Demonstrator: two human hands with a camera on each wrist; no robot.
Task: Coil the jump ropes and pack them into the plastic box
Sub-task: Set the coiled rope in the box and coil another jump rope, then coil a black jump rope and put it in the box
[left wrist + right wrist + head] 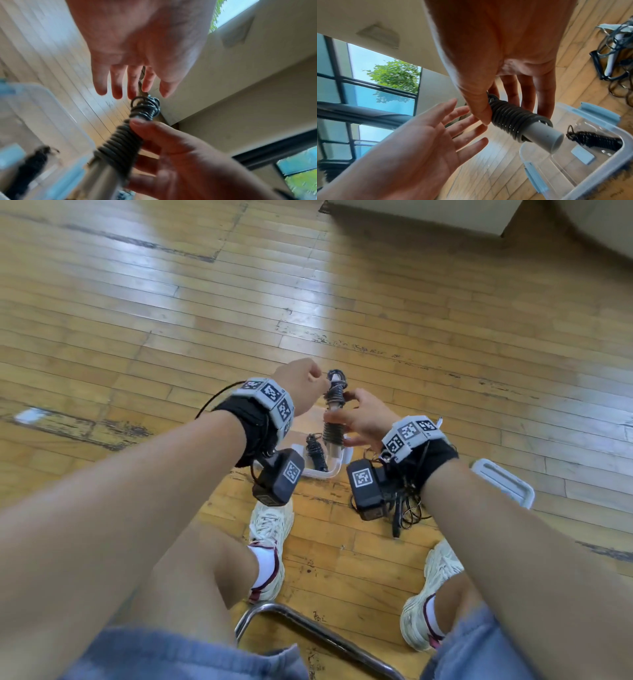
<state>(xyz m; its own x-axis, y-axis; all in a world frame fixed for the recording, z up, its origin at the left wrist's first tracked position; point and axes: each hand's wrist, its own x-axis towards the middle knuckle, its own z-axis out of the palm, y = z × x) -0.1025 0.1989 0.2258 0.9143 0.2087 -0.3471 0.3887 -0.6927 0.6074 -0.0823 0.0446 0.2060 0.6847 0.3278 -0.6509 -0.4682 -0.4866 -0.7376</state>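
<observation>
My right hand (363,419) grips a jump rope (334,412) wound in tight dark turns round its grey handles, held upright over the plastic box (325,474). In the right wrist view the thumb and fingers of the right hand (496,54) pinch the coiled jump rope (510,120), and a bare grey handle end sticks out. My left hand (137,54) hovers at the bundle's top end with straight fingers and holds nothing. A second, black coiled rope (594,139) lies inside the clear box (597,175).
The box lid (503,484) lies on the wooden floor to the right. A tangle of loose ropes (404,508) sits under my right wrist. My two shoes and a metal chair frame (308,628) are near the bottom. A pale wall base stands at the far side.
</observation>
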